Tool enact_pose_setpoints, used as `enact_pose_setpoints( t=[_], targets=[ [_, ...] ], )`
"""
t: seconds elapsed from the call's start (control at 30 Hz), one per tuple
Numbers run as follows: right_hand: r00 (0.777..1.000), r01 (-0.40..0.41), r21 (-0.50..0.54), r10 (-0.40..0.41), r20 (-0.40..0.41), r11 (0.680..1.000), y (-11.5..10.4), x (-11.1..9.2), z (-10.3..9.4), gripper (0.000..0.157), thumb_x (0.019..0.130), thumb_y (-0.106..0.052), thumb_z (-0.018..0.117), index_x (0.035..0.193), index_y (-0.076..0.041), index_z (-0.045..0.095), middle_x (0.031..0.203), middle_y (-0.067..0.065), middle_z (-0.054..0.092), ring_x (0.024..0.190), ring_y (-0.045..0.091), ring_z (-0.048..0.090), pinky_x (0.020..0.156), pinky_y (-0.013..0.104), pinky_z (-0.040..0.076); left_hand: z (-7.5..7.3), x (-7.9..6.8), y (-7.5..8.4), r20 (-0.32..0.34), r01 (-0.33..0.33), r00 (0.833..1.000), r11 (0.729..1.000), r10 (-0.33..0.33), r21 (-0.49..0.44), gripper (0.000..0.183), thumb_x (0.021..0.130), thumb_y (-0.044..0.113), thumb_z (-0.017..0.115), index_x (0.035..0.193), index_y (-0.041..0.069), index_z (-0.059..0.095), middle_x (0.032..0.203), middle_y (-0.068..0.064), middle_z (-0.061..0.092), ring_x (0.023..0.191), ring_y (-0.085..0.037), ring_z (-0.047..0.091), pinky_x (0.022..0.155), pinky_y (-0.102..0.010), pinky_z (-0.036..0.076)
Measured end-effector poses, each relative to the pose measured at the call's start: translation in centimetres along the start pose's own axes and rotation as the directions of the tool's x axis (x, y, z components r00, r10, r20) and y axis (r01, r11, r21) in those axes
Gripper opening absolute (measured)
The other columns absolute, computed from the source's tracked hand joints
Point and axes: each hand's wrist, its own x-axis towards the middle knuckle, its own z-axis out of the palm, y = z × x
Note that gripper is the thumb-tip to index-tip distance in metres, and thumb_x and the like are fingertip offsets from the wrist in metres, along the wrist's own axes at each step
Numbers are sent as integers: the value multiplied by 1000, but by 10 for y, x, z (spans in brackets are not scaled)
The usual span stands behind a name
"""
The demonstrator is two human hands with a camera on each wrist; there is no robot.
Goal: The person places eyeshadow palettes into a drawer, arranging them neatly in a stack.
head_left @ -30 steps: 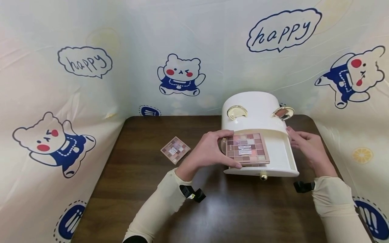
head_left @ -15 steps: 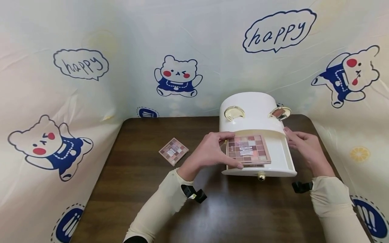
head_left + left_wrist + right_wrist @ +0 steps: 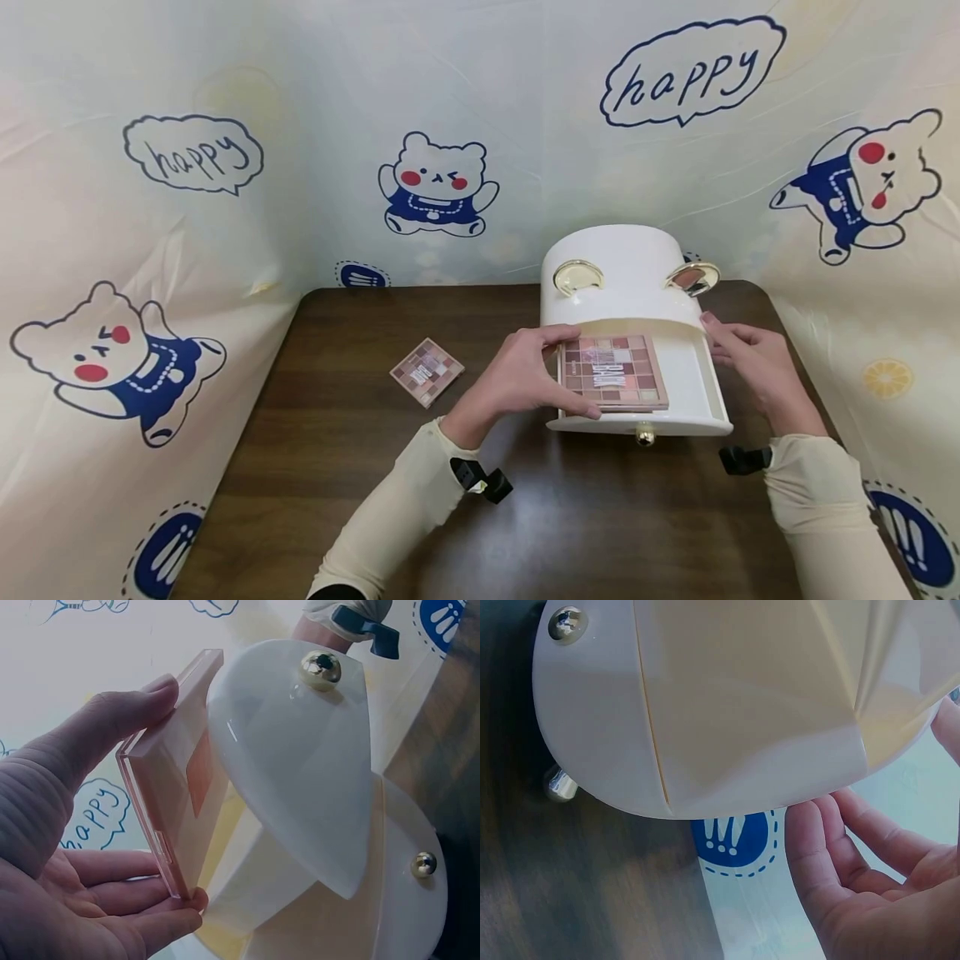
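In the head view, my left hand (image 3: 517,375) grips a square eyeshadow palette (image 3: 611,372) by its edge, over the left part of a pulled-out drawer (image 3: 690,375). The left wrist view shows my thumb on one edge of the palette (image 3: 180,772) and fingers on the opposite one. That drawer belongs to a white storage box (image 3: 615,250) with gold-rimmed round ears. My right hand (image 3: 761,367) touches the box's right side; in the right wrist view its fingertips (image 3: 806,825) rest against the wall. Whether the palette touches the drawer floor is hidden.
A smaller eyeshadow palette (image 3: 427,372) lies on the dark wooden table (image 3: 337,458), left of my left hand. A gold knob (image 3: 645,434) sticks out from the drawer front. Behind the table hangs a printed cloth (image 3: 315,100) with bears and lettering.
The palette in my left hand has sunk slightly toward the drawer, and the patterned strip visible below its front edge is now covered. My right hand keeps its place on the box.
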Motion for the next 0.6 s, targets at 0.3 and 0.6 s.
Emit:
enact_pose_setpoints(
  t=[0.3,0.6],
  targets=[
    [999,32,40,-31,-18,999,2,-2,2,89,94,-64,55,141,12,48,131,28,53,81,-3,64,69,14,52,5,-2,1,-16,1,1000,999,0,41,97,60,40,98,142,8,58,123,2,62,107,-12,53,99,-40,50],
    [999,26,54,-25,-22,998,0,-1,4,91,94,-64,54,143,12,44,137,30,49,79,-7,60,70,13,52,2,0,4,10,-27,1000,992,26,126,96,61,45,97,140,6,58,114,3,63,102,-13,53,87,-26,50]
  ],
)
